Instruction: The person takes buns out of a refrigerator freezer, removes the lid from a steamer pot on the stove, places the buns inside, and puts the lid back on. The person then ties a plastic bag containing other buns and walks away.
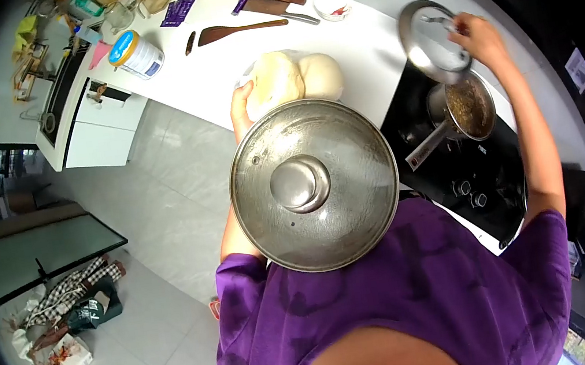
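Black hob (503, 155); right hand (480, 36) grips shiny steel-rimmed glass lid (430, 46).

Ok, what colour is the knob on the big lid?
The knob is shiny silver; it shows in the head view, the only one here.

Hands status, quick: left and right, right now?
Left hand: beside the pale buns; fingers mostly hidden, so its grip can't be told.
Right hand: closed, holding the smaller glass lid.
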Available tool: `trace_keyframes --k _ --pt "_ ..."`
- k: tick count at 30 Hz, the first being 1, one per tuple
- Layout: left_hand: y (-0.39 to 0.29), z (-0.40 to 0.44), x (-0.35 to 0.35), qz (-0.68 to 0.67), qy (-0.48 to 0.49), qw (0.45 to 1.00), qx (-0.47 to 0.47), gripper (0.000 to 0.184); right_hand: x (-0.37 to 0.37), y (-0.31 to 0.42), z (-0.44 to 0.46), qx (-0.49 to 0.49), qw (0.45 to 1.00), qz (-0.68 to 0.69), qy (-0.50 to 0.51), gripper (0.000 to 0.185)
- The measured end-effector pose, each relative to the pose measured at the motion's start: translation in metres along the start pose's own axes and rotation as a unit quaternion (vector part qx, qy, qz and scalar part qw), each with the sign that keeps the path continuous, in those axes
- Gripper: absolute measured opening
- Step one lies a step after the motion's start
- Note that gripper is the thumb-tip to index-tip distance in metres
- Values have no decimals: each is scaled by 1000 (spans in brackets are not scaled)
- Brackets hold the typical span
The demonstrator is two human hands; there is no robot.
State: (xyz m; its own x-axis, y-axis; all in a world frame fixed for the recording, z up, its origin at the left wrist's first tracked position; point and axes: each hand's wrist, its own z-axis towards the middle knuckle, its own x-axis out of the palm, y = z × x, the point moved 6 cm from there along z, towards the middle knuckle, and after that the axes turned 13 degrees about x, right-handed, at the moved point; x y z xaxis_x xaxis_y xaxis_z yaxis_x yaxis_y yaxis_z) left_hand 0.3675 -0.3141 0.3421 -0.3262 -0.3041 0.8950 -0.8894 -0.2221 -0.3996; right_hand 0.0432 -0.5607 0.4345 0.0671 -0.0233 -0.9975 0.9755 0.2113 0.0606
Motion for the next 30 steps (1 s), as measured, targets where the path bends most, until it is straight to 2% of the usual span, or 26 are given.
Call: trace_keyframes --k 1,5,7,10,14,21,27,28,30 --pt "-5 -2 3 13 -8 1000 17 57 20 15 19 13 999 6 40 36" --pt "-27 -1 -12 32 -39 998 39 51 111 75 76 54 994 60 79 37" --pt "-46 3 -26 92 -46 992 72 49 154 95 99 89 987 84 103 37" --pt "-66 4 -43 147 -65 981 113 48 197 115 121 131 984 87 85 38" --pt "-75 5 -53 142 -84 977 137 47 234 119 141 149 981 91 83 42" --pt "-72 13 -39 123 -85 982 111 46 252 115 145 179 976 97 75 39" --pt "-66 15 -31 117 -53 987 100 47 251 110 143 169 975 115 90 45" --pt "-66 15 -32 123 -65 984 112 47 245 110 139 176 978 97 44 56" --pt "-66 15 -30 134 -88 978 135 47 229 119 134 105 969 184 125 63"
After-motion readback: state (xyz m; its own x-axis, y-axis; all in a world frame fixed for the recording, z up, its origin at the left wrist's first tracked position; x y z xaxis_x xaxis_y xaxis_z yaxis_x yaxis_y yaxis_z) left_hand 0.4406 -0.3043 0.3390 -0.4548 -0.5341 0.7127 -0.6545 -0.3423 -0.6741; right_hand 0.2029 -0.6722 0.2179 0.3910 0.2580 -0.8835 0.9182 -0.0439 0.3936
